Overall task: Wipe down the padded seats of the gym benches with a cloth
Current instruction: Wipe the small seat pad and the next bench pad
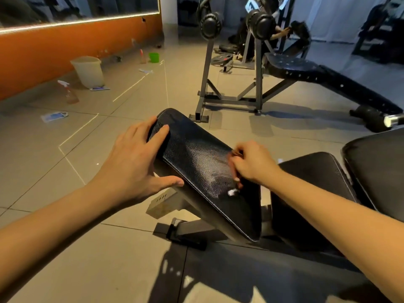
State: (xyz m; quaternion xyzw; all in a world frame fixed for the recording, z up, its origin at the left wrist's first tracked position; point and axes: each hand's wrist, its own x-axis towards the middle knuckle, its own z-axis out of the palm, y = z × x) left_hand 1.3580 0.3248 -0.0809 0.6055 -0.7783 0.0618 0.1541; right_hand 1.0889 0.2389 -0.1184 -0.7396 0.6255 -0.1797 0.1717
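Observation:
A black padded bench seat (196,162) tilts up in front of me, with a damp smeared patch near its right edge. My left hand (135,162) rests on the seat's upper left end, fingers fairly straight across the edge and thumb along the side. Over the damp patch, my right hand (249,162) presses down with curled fingers bunched round a small white cloth (232,192). Only a scrap of the cloth shows below the fingers. A second black pad (317,178) of the same bench lies under my right forearm.
Another black bench (317,77) on a grey rack with weight plates (209,25) stands behind. Along the orange wall sit a bucket (88,71), a spray bottle (68,92), a green cup (154,57) and a wipe packet (53,116). A person crouches far back (282,31).

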